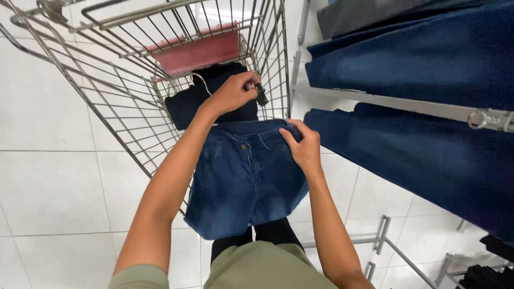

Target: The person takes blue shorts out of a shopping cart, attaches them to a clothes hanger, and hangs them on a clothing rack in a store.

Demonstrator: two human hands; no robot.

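A pair of dark blue jeans (243, 179) hangs waistband-up over the near edge of a wire shopping trolley (115, 107), legs draping down in front of the person. The right hand (304, 145) pinches the waistband at its right corner, keeping the denim taut and level. The left hand (231, 93) is closed around a black clip hanger (260, 95) just above the waistband, seemingly so the clip can be worked against the cloth. Behind it a black garment (214, 91) lies in the trolley, partly covered. More jeans (417, 64) hang on a rack at right, cut off by the frame; the hanger's far end is hidden by the left hand
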